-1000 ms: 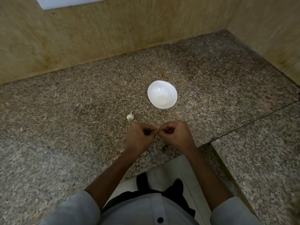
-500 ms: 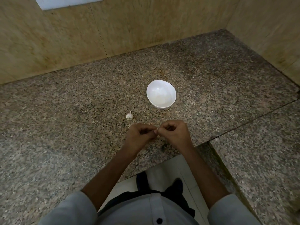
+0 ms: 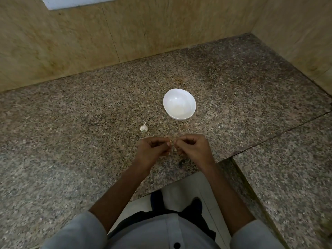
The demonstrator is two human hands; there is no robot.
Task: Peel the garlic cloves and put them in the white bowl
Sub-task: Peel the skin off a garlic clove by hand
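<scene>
Over a granite counter (image 3: pixel 71 141), the left hand (image 3: pixel 152 150) and right hand (image 3: pixel 193 148), fingers curled, pinch a tiny garlic clove (image 3: pixel 170 141) that their fingertips mostly hide. A garlic bulb (image 3: pixel 144 128) lies just beyond the hands, and the white bowl (image 3: pixel 179 104) sits farther back.

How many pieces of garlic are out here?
2: a garlic bulb on the granite counter, and a clove pinched between the left hand and right hand; others may be hidden in them.

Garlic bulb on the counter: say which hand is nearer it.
Left. The left hand is close by the garlic bulb, on the person's side; the right hand lies farther right.
</scene>
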